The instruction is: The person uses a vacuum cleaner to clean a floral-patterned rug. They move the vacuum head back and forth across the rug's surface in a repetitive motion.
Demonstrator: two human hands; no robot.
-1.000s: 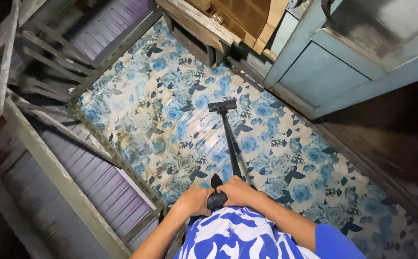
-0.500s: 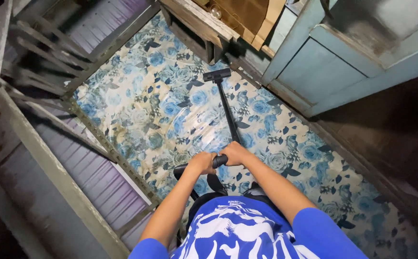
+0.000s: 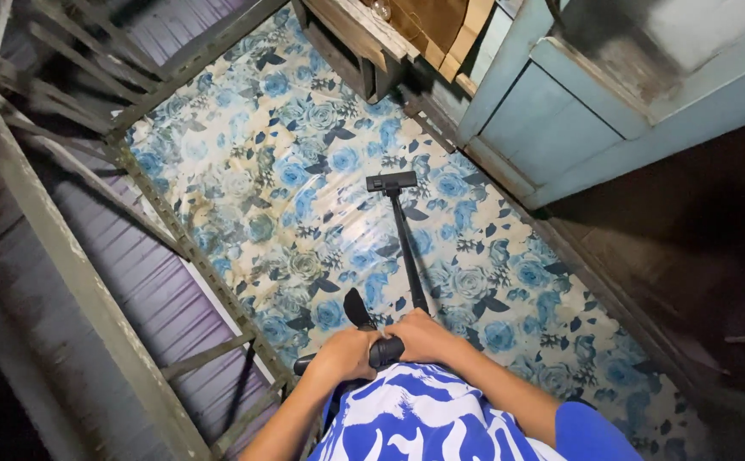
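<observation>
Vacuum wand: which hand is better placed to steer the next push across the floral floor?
Right, probably. The right hand grips where the wand meets the handle, in line with the head. The left hand holds the rear of the handle, off to the side.

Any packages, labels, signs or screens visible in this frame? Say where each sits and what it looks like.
Cardboard sheets: flat brown pieces at the top edge, leaning above a wooden bench beside the pale blue door; possibly flattened boxes, too dim to be sure.
No labels, signs or screens show.
</observation>
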